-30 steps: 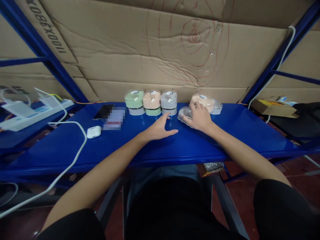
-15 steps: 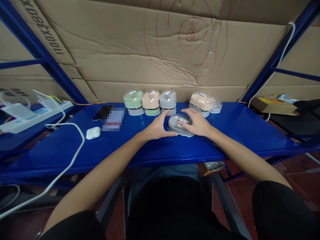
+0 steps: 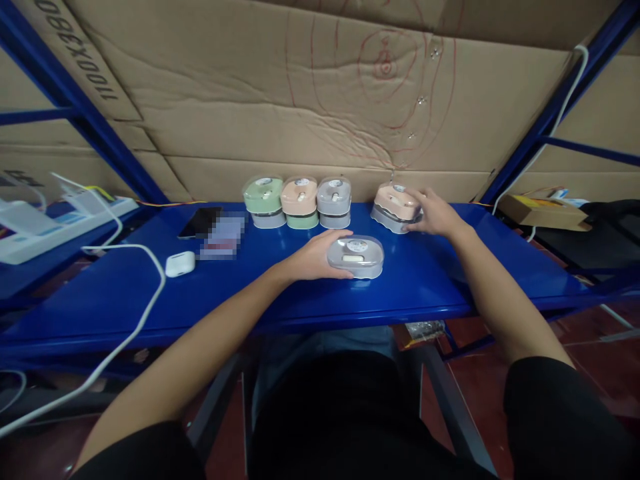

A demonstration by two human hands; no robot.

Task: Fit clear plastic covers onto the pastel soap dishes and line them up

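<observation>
My left hand (image 3: pixel 320 255) is closed around the left end of a grey oval box (image 3: pixel 367 267) with a clear lid, low over the front half of the blue table. A round label and a pale clip show on the lid. My right hand (image 3: pixel 440 212) is curled at the right end of a stack, its thumb in front and fingers behind. That stack has a peach box (image 3: pixel 395 200) above a grey box (image 3: pixel 387 219). Whatever lies inside the right hand's grip is hidden.
Left of the stack stand three more: a green-topped stack (image 3: pixel 263 195), a peach-topped stack (image 3: pixel 299 195) and a grey-topped stack (image 3: pixel 334 193). A white earbud case (image 3: pixel 180 264), a black phone (image 3: pixel 200 222) and a white cable (image 3: pixel 155 300) lie left. Cardboard (image 3: pixel 225 113) backs the table.
My right hand has left the grey box and moved right and back to the peach-topped stack. It now covers where a grey box stood beside it. My left hand stays on its box.
</observation>
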